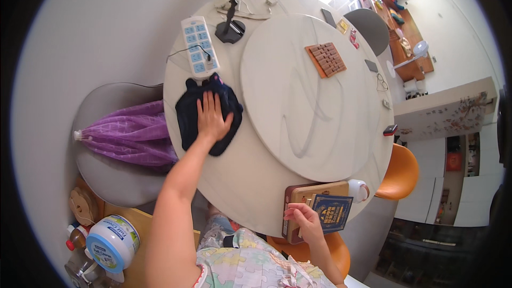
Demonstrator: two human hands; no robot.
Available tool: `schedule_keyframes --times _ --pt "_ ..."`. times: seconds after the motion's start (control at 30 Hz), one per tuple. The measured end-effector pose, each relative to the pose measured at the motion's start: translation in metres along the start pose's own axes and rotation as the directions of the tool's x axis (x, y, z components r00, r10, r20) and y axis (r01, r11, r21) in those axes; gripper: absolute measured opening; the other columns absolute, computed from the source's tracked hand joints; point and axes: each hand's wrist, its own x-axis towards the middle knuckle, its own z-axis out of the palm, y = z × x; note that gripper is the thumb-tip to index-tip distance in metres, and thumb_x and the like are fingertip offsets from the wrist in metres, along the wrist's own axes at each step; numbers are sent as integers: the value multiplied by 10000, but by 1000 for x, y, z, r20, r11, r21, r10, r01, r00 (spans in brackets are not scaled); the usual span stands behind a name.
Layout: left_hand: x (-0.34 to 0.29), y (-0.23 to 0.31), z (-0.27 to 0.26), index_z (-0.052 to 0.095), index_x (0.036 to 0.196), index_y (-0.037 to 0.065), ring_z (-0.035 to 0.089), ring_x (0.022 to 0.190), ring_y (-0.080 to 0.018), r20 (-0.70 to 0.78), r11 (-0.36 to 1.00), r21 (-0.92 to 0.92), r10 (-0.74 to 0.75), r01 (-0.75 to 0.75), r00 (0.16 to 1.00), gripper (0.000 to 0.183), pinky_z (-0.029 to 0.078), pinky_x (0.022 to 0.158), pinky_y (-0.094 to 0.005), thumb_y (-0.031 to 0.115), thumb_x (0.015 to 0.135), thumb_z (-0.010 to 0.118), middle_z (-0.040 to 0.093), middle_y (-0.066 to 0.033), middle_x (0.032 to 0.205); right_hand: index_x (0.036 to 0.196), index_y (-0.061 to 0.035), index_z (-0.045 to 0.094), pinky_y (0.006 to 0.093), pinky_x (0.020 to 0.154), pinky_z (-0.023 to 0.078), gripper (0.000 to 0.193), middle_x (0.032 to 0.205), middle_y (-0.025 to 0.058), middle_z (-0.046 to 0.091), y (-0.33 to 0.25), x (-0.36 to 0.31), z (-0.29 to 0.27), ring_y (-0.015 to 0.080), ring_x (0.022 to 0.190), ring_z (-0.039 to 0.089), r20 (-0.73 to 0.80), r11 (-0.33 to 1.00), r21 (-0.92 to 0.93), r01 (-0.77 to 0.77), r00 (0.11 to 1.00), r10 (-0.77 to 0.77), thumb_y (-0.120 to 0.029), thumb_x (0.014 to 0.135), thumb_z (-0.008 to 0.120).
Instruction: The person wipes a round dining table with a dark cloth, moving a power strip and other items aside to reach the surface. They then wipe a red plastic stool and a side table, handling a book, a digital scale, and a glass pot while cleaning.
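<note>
My left hand (pixel 212 118) lies flat, fingers stretched out, on a dark navy piece of soft cloth (pixel 186 122) at the left side of the round marbled table (pixel 224 181). The cloth is spread out, with small corners sticking up at its far edge; its kind is unclear. Near the front edge, my right hand (pixel 306 221) is closed with the fingers drawn together. It is beside a dark blue book with gold print (pixel 335 212), which rests on a flat tan-and-maroon box (pixel 289 202). Whatever its fingers hold, if anything, cannot be made out.
A white power strip (pixel 193 37) with a plugged-in cable and a black phone stand (pixel 230 31) stand beyond the cloth. A raised turntable (pixel 288 128) carries a brown slatted block (pixel 326 60). A white jar (pixel 358 190) stands right of the book. Purple fabric (pixel 130 133) covers a grey chair.
</note>
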Motion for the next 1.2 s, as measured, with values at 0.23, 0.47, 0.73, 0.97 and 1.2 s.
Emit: schedule_keyframes --times 0.23,0.47,0.73,0.97,1.2 --pt "49 22 35 391 1381 -9 318 1351 -292 17 996 85 3 -4 1000 670 227 1111 -478 369 845 529 388 -176 1429 1123 -3 587 262 785 493 211 973 75 652 23 -29 -20 161 877 638 -66 998 -67 -10 998 5 -119 967 503" --pt "-56 91 22 453 1318 -83 254 1392 -316 30 992 82 90 -92 995 650 187 1119 -516 377 860 495 352 -215 1454 1114 5 587 270 805 495 209 947 73 649 45 -82 -49 157 862 629 -135 998 -47 48 989 -54 -118 966 505" --pt "-195 172 -10 424 1345 -62 227 1403 -319 201 961 -143 263 -238 943 652 140 1131 -507 378 869 495 332 -209 1467 1128 25 579 255 805 494 210 977 91 643 88 -125 -84 150 870 625 -127 990 -12 139 982 -139 -74 953 516" --pt "-288 142 -56 386 1399 17 252 1402 -283 323 881 -313 451 -356 832 704 148 1132 -496 414 843 554 328 -167 1482 1125 31 583 267 788 505 212 973 97 642 117 -141 -101 161 865 628 -101 997 10 76 992 -75 -63 947 516" --pt "-160 30 -43 258 1449 -6 202 1417 -299 312 990 48 110 -131 944 810 114 1147 -482 491 857 501 264 -176 1509 1121 28 589 267 793 499 212 983 99 646 92 -121 -101 159 872 626 -193 989 -35 144 970 -148 -49 934 525"
